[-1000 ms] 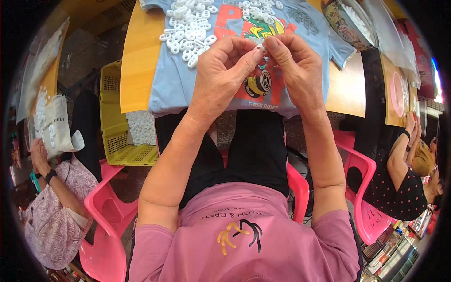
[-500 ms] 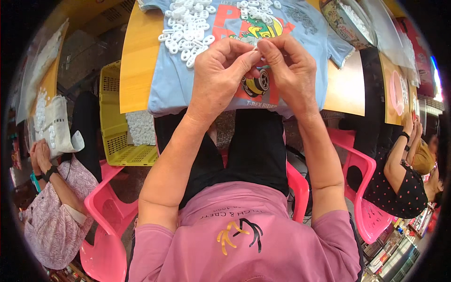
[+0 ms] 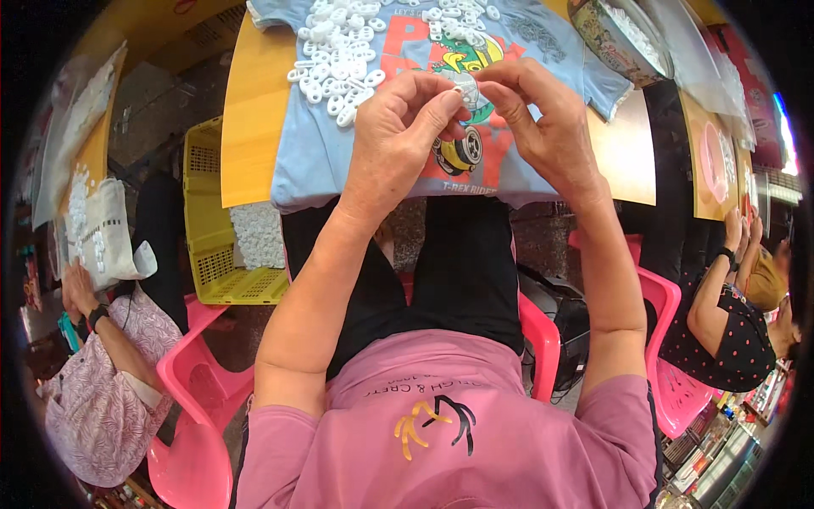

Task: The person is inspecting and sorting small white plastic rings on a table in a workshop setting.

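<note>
My left hand (image 3: 405, 127) is closed in a pinch above a light blue printed T-shirt (image 3: 314, 165). A small white plastic piece (image 3: 459, 89) shows between its thumb and fingertips; most of it is hidden. Just to the right, my right hand (image 3: 551, 127) holds nothing that I can see, its thumb and forefinger parted beside the piece. Beyond my left hand lies a heap of white oval plastic pieces with holes (image 3: 339, 64). A smaller group of similar white pieces (image 3: 458, 17) lies at the far side of the shirt.
The shirt covers much of a wooden table (image 3: 246, 161). A round printed tin (image 3: 623, 38) with white pieces stands at the far right. Down to the left is a yellow crate (image 3: 208, 254) beside a bag of white pieces (image 3: 257, 233). People work at tables on both sides.
My right hand has drawn away to the right from the left hand, its thumb and forefinger parting. The left hand keeps its pinch in nearly the same place.
</note>
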Demonstrator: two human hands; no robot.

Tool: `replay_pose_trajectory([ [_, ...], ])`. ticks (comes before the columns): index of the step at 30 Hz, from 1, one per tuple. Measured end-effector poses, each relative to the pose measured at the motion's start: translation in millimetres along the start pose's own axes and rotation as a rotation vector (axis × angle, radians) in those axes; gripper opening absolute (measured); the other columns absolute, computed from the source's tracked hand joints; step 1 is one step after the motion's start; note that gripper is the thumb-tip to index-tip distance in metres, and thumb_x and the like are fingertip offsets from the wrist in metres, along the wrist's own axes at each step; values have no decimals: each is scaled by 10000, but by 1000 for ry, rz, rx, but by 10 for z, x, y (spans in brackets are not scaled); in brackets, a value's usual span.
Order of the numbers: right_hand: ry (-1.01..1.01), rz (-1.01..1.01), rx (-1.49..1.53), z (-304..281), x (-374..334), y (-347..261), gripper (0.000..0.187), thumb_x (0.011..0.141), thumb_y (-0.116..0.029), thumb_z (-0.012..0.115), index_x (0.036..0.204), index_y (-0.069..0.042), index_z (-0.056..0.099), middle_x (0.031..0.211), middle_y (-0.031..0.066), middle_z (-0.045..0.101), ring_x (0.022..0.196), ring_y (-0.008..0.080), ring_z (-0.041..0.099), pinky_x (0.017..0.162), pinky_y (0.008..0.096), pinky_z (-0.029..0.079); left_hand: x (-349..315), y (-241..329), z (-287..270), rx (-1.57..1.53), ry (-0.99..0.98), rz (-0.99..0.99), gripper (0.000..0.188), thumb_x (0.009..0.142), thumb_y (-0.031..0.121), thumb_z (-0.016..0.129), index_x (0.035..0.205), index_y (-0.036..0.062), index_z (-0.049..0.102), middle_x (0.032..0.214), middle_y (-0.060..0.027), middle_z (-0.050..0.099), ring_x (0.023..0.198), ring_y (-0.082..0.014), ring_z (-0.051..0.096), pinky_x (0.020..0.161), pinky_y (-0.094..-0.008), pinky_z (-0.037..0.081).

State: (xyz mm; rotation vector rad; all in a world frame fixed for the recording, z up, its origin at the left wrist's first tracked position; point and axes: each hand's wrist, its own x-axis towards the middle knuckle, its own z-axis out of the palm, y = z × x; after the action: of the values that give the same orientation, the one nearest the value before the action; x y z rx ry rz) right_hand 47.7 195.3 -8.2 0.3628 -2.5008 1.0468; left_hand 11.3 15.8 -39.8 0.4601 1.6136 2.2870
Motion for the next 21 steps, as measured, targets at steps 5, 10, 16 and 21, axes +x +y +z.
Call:
replay_pose_trajectory([
  [5, -127, -246, -214, -123, 126, -21, 147, 875, -74, 664, 993, 5, 623, 862, 135, 607, 754, 278, 623, 637, 345, 487, -5, -3, -20, 44, -22, -6, 141, 938, 115, 615, 986, -17, 621, 832, -58, 684, 738, -88, 636, 673, -225, 521],
  [10, -235, -324, -170, -120, 157, -24, 86, 905, -60, 599, 951, 4, 563, 827, 149, 531, 725, 358, 541, 631, 396, 449, -14, -3, -23, 59, -42, -1, 130, 940, 108, 613, 972, -18, 618, 828, -55, 681, 740, -82, 632, 672, -221, 521],
  [16, -274, -264, -68, -46, 106, -3, 77, 923, -61, 575, 922, 5, 536, 824, 152, 519, 732, 358, 533, 641, 399, 438, -5, 4, -34, 93, -54, -8, 118, 946, 96, 602, 965, -20, 614, 811, -50, 671, 735, -75, 626, 661, -215, 523],
  [21, -241, -229, -70, -91, 69, 2, 89, 922, -75, 585, 927, 1, 539, 826, 147, 527, 736, 351, 542, 644, 391, 444, 1, 27, -22, 96, -79, -15, 118, 947, 96, 602, 961, -21, 609, 799, -44, 663, 713, -67, 611, 646, -214, 513],
])
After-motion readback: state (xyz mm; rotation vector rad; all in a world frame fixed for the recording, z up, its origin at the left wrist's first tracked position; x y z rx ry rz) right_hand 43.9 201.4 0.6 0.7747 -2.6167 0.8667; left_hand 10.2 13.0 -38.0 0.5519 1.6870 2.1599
